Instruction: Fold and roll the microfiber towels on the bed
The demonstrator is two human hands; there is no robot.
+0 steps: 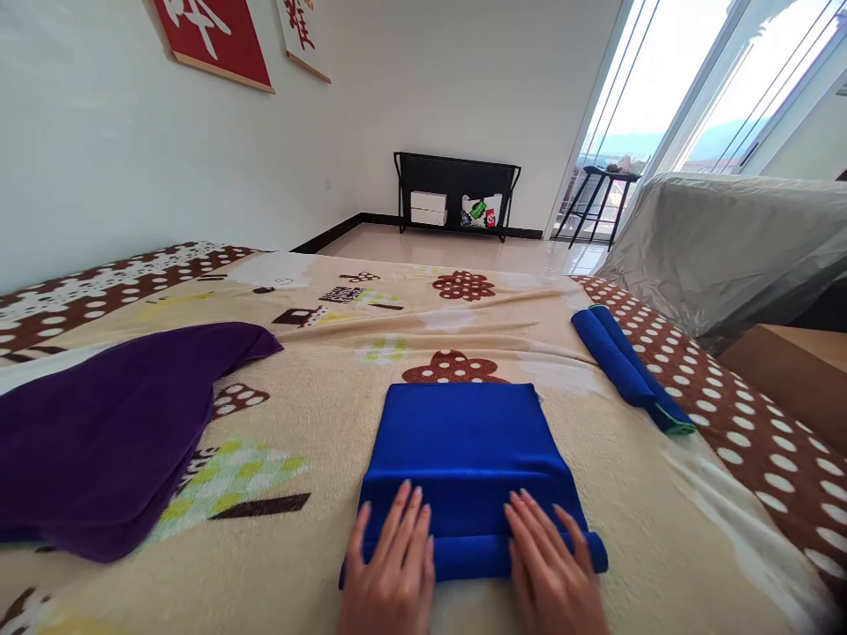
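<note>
A blue cloth (pixel 463 432) lies flat on the patterned blanket, its near edge rolled into a thick fold. My left hand (pixel 392 560) rests on the left part of that roll, fingers stretched forward over the cloth. On the right part lies my right hand (pixel 554 560), its fingers likewise extended and pressed on the fabric. Neither hand grasps the cloth; both palms face down. A shallow crease runs across the cloth just ahead of the fingertips.
Two rolled blue cloths (pixel 612 357) sit together at the right. A purple cloth (pixel 125 423) is spread at the left. Underneath is a beige and brown blanket (pixel 318 388). Beyond stand a black rack (pixel 456 181), a black stool (pixel 605 190), a plastic-covered piece (pixel 734 238) and a cardboard box (pixel 794 366).
</note>
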